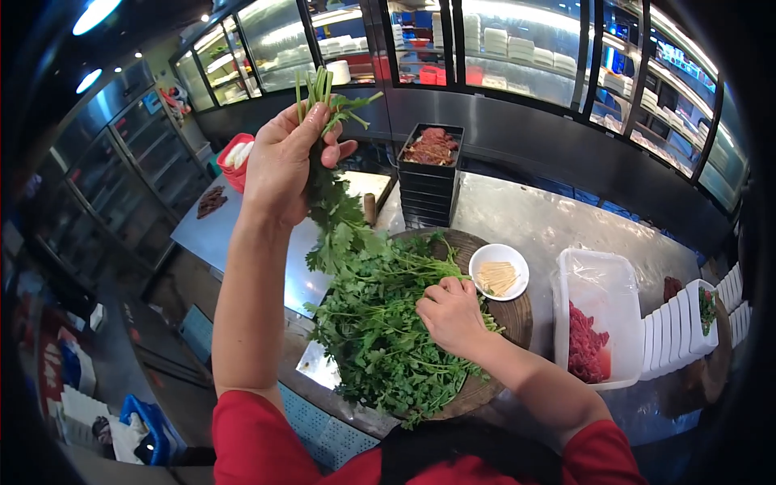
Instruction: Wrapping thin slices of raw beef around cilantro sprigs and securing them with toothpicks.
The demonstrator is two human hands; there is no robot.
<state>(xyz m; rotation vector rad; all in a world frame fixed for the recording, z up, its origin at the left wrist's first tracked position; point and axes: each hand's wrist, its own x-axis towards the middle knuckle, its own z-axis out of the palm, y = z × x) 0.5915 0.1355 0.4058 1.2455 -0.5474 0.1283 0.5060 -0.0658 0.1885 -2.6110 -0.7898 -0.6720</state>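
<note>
My left hand (297, 148) is raised at the upper left, closed around the stems of a bunch of leafy green herbs (342, 227), whose leaves hang down. Below, a large heap of leafy herbs (388, 333) covers much of a round wooden chopping block (515, 315). My right hand (451, 312) rests on the right side of the heap with its fingers curled into the stems; whether they grip any is hidden. Just above and right of it, a white bowl (499, 272) holds wooden toothpicks.
Behind the block stand stacked black trays (429, 182), the top one holding meat. On the right are a clear plastic tub (597, 315) with raw red meat and rows of white dishes (670, 339). A red container (235, 163) stands far left on the steel counter (515, 206).
</note>
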